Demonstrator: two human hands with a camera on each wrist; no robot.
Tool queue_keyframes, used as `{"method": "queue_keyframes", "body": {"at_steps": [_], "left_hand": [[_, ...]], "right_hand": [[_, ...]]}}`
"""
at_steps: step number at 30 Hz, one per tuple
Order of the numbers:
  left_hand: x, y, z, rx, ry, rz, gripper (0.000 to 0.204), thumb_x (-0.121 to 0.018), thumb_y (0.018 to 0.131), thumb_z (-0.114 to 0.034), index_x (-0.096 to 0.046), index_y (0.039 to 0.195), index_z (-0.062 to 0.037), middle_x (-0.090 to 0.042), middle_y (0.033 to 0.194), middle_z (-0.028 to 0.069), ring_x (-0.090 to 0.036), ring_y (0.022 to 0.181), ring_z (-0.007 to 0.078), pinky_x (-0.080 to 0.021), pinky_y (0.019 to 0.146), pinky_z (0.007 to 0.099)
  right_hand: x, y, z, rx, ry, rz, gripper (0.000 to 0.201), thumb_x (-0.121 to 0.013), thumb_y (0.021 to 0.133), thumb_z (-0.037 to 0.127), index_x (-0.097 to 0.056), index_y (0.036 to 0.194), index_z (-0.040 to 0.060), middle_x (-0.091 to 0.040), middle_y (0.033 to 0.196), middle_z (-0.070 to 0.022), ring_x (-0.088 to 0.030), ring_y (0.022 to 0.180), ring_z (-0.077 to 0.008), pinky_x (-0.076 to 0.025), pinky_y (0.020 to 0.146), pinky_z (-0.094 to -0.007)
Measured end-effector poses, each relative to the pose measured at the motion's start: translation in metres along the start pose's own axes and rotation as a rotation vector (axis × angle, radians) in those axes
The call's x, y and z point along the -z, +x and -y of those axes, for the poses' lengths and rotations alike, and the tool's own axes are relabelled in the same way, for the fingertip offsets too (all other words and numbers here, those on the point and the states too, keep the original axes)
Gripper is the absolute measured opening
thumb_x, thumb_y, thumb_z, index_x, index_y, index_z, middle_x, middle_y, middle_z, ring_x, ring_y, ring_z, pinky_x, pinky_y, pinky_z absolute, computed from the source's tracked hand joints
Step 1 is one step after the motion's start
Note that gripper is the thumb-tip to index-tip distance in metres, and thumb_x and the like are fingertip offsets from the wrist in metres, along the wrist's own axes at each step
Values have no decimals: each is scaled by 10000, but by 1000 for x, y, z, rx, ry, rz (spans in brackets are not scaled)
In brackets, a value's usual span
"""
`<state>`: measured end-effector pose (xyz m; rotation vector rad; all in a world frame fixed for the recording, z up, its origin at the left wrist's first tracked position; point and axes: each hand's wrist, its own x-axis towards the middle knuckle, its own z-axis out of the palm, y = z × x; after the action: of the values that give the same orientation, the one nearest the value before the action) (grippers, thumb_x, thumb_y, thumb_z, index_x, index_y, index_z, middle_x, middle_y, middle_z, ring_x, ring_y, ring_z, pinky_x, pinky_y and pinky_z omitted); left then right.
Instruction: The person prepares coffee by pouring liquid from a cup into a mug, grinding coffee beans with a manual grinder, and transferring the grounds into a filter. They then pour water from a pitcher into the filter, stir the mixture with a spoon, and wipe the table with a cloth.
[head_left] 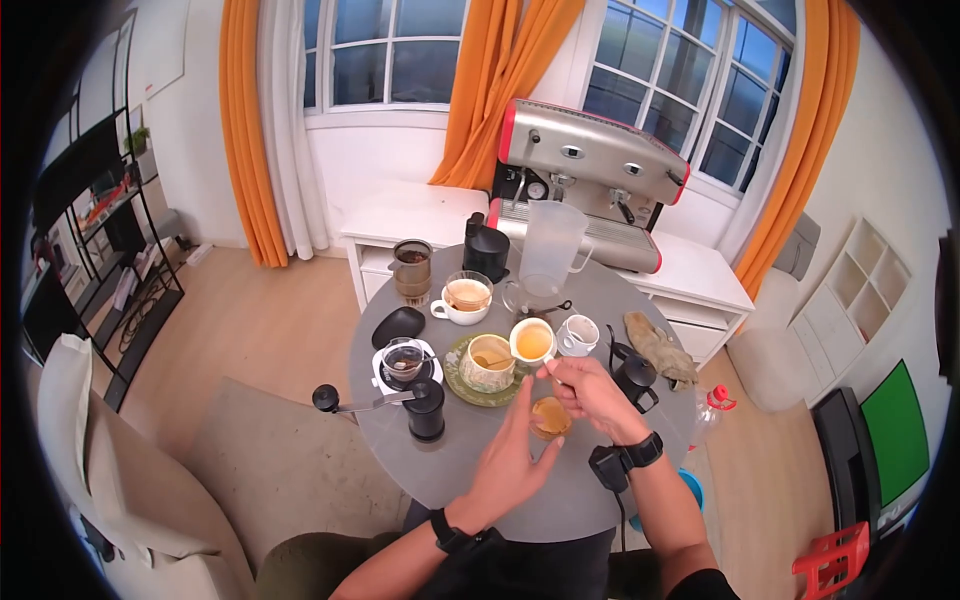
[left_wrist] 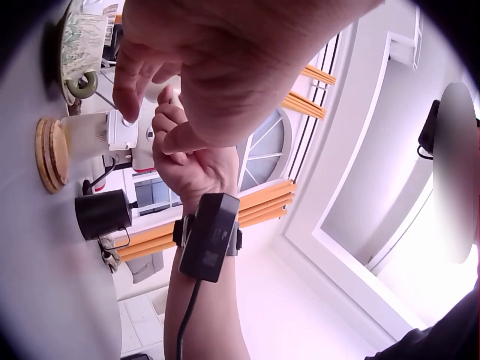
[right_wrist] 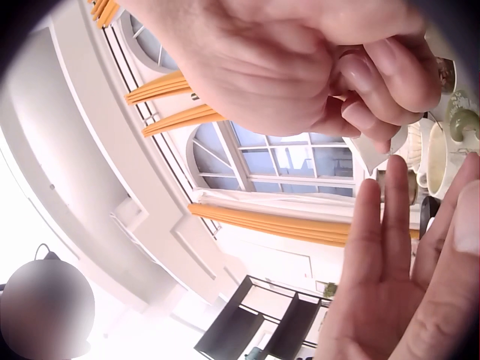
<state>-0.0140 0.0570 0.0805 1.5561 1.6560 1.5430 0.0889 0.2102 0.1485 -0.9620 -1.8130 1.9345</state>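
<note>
A small white cup (head_left: 533, 341) with an amber liquid inside is held up by its handle in my right hand (head_left: 595, 395), whose fingers are curled in the right wrist view (right_wrist: 322, 75). Just left of it is a patterned cup (head_left: 489, 363) with brown liquid, standing on a green plate (head_left: 455, 390). My left hand (head_left: 510, 455) is raised beside the right one, fingers extended and holding nothing; the right wrist view shows its spread fingers (right_wrist: 367, 232). Below the hands lies a round wooden coaster (head_left: 551, 417), partly hidden by fingers.
Around the round grey table (head_left: 480, 490) stand a hand grinder (head_left: 426, 411), a white cup (head_left: 461, 311), a speckled cup (head_left: 578, 336), a clear pitcher (head_left: 552, 245), a black kettle (head_left: 634, 380) and a cloth (head_left: 657, 347). An espresso machine (head_left: 595, 165) is behind.
</note>
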Motion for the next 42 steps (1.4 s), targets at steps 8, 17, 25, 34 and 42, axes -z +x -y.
{"method": "queue_keyframes", "body": {"at_steps": [8,17,25,34,42], "left_hand": [[-15,26,17,-127,81,-14,950,-593,860,91,-130,1683,-10,-242,1714,246,-660,1226,316,-597,802,359],[-13,7,15,-153,13,-70,840,-562,849,145,-306,1631,-24,-344,1659,225,-676,1139,304,-584,768,354],[-13,-13,2,-224,-75,-107,560,-654,890,87,-562,1424,-53,-534,1475,139,-708,871,170,-536,625,274],[-15,-28,8,-253,-110,-68,458,-680,904,70,-627,1342,-50,-574,1429,120,-695,854,144,-508,589,263],[-20,-31,14,-213,-114,-67,494,-672,901,76,-606,1375,-50,-555,1447,132,-693,846,143,-504,585,253]], "right_hand": [[-9,37,4,15,-61,-125,282,-546,1100,313,-668,1058,62,-411,681,105,-316,552,-23,-226,484,-231],[2,28,-11,-81,260,79,305,-580,1096,280,-673,1147,-6,-338,686,102,-276,527,-16,-212,465,-213],[0,17,-21,-122,310,158,349,-578,1107,261,-632,1194,-72,-370,690,79,-304,527,-25,-241,452,-219],[-5,3,-42,-183,316,164,341,-581,1106,241,-617,1194,-86,-392,687,68,-339,531,-18,-271,430,-225],[-3,7,-53,-147,316,143,326,-578,1109,262,-629,1167,-55,-376,680,72,-322,528,-19,-263,434,-215]]}}
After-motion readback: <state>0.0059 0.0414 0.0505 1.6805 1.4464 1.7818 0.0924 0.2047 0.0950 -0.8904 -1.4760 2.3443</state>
